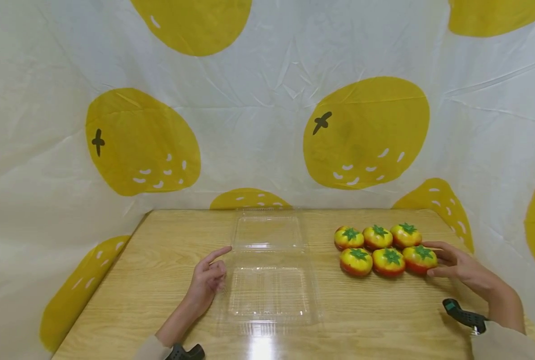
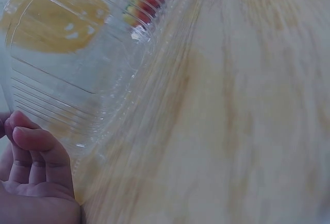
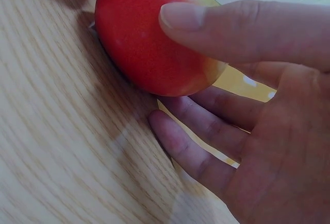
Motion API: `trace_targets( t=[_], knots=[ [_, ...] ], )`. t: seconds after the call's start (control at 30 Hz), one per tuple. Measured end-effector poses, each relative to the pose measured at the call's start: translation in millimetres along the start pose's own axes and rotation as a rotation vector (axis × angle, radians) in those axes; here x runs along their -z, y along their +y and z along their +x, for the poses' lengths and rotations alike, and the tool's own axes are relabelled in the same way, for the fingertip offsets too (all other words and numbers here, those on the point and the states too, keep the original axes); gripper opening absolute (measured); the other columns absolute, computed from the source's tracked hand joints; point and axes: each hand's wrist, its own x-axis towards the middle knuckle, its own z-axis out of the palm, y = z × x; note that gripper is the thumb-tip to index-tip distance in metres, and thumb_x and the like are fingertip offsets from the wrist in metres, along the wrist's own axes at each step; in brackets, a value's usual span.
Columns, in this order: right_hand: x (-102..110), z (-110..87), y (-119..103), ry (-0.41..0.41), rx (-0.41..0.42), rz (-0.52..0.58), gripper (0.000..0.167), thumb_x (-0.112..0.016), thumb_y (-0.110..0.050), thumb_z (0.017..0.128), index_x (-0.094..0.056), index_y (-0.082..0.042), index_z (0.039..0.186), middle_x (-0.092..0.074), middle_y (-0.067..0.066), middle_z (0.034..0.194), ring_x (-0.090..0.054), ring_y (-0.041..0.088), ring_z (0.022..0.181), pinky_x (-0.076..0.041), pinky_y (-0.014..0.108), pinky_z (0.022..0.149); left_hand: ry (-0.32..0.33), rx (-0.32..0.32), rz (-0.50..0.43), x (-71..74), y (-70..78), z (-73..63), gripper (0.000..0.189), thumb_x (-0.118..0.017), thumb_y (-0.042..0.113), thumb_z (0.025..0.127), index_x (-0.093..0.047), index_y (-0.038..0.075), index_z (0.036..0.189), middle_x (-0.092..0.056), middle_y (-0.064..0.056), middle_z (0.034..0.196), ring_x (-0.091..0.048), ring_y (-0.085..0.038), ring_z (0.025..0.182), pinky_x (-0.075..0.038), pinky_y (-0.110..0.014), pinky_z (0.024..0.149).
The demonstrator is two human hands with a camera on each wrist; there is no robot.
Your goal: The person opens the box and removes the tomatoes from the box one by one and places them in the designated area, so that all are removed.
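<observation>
Several red-and-yellow toy tomatoes with green star-shaped leaves sit on the table in two rows to the right. My right hand (image 1: 465, 267) holds the front-row tomato at the right end (image 1: 419, 259), thumb on its near side and fingers around the far side. In the right wrist view the thumb (image 3: 185, 20) lies against the red skin of this tomato (image 3: 149, 38). A clear plastic clamshell box (image 1: 269, 292) lies unfolded in the middle. At its left edge is my left hand (image 1: 206, 280), index finger pointing out over the box, the other fingers loosely bent.
The unfolded lid (image 1: 267, 232) of the box lies toward the back of the wooden table (image 1: 159, 265). Behind the table hangs a white curtain (image 1: 249, 145) with yellow fruit prints. The other tomatoes (image 1: 388, 261) stand close beside the held one.
</observation>
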Motion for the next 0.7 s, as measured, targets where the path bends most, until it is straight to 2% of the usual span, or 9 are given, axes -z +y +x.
trace_targets(
  t=[0.3,0.53,0.7],
  knots=[
    [-0.4,-0.6,-0.1,-0.002,-0.003,0.019,0.071,-0.066,-0.022,0.099,-0.029,-0.001,0.157,-0.028,0.040,0.155,-0.033,-0.028,0.102,-0.048,0.069,0.094,0.019,0.008,0.038,-1.1,0.9,0.4,0.055,-0.044,-0.009,0.097,-0.038,-0.008,0.152,-0.059,0.008,0.075,-0.052,-0.003,0.056,-0.043,-0.016,0.050],
    [-0.3,-1.1,0.8,-0.008,-0.002,0.008,0.069,-0.065,-0.022,0.100,-0.030,-0.001,0.156,-0.029,0.041,0.155,-0.035,-0.024,0.105,-0.050,0.064,0.093,0.066,0.022,0.103,-3.4,1.9,-0.6,0.056,-0.046,-0.007,0.095,-0.038,-0.011,0.151,-0.059,0.007,0.074,-0.052,-0.004,0.056,-0.042,-0.017,0.050],
    [0.7,-0.8,-0.9,-0.007,-0.017,0.013,0.071,-0.064,-0.024,0.101,-0.028,0.000,0.156,-0.028,0.041,0.156,-0.034,-0.027,0.104,-0.047,0.068,0.095,0.088,0.024,0.150,-5.3,2.5,0.9,0.057,-0.047,-0.007,0.094,-0.039,-0.010,0.151,-0.058,0.007,0.074,-0.051,-0.004,0.056,-0.042,-0.017,0.050]
  ],
)
